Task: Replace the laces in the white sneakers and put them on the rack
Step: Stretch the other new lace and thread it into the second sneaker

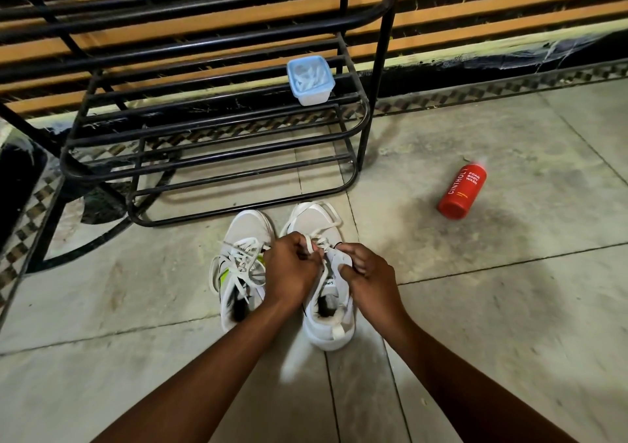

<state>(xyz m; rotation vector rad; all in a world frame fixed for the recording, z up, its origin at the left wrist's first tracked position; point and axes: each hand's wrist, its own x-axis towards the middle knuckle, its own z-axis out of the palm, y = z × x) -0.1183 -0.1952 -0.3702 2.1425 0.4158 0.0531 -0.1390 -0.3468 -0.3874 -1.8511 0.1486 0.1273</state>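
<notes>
Rack [217, 150]: black metal bars in several tiers, filling the 10 to 12 o'clock part of the view, standing on the floor against a wall of orange slats.
Left sneaker [239, 266]: white with a yellow-green side mark, on the floor just below the rack's lowest bar, toe toward 12 o'clock; its white lace is threaded and lies loose over the tongue.
Left hand [292, 272]: fingers curled tight, pinching a white lace [311, 243] at the upper eyelets of the right sneaker; the wrist passes over the heel side of the left sneaker.
Container [311, 80]: small clear box with a blue lid, on a middle tier of the rack at 12 o'clock; pale pieces inside, too blurred to name.
Right sneaker [328, 317]: white, touching the left sneaker's side, toe toward 12 o'clock; a loop of lace lies over its toe, and its tongue is pulled up between the two hands.
Right hand [368, 276]: fingers curled, gripping the tongue and the collar edge of the right sneaker, thumb pressed against the tongue.
Bottle [462, 189]: red, printed CINTHOL FOAM BODY WASH, lying on its side on the floor at 2 o'clock, well apart from the sneakers.
Floor [509, 306]: pale stone tiles with dark joints, dusty.
</notes>
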